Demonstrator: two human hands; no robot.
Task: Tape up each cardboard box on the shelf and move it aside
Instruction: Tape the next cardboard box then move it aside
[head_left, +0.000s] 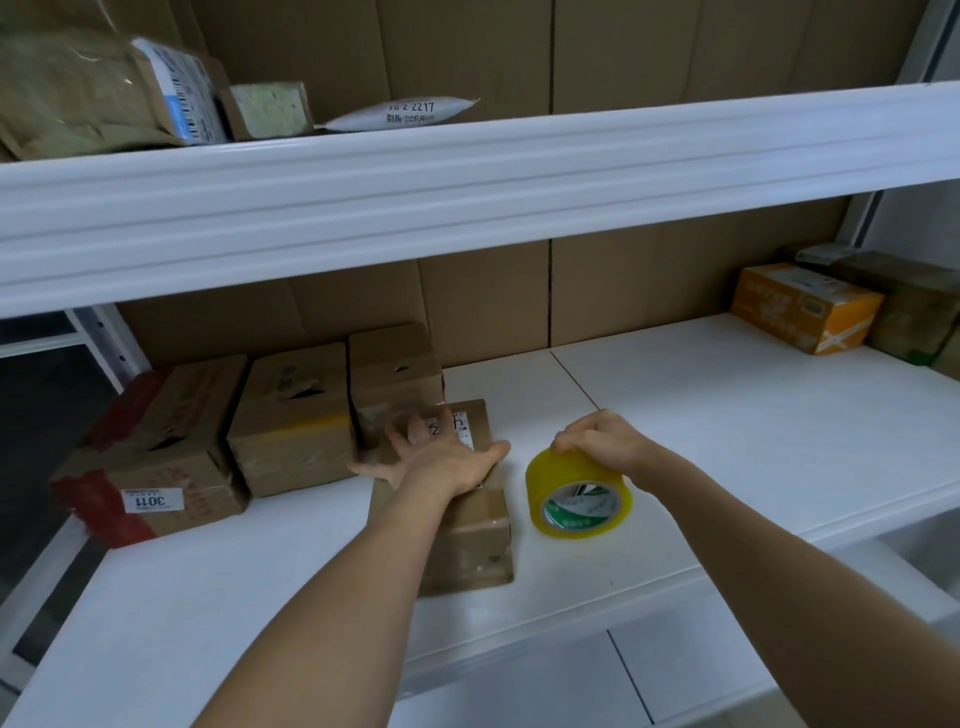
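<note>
A small brown cardboard box (470, 535) lies on the white shelf (727, 415), its top glossy with tape. My left hand (436, 457) rests flat on its top with the fingers spread. Just right of the box, a yellow tape roll (576, 493) stands on edge on the shelf. My right hand (602, 441) grips the roll from above. Three more cardboard boxes stand in a row to the left: one with red tape (156, 457), a middle one (291, 421) and a smaller one (395, 374) behind my left hand.
An orange box (802, 306) and a darker box (914, 306) stand at the shelf's far right. The upper shelf (467, 182) hangs close overhead, with parcels (104, 88) and a white mailer (400, 111) on it. Cardboard sheets line the back wall.
</note>
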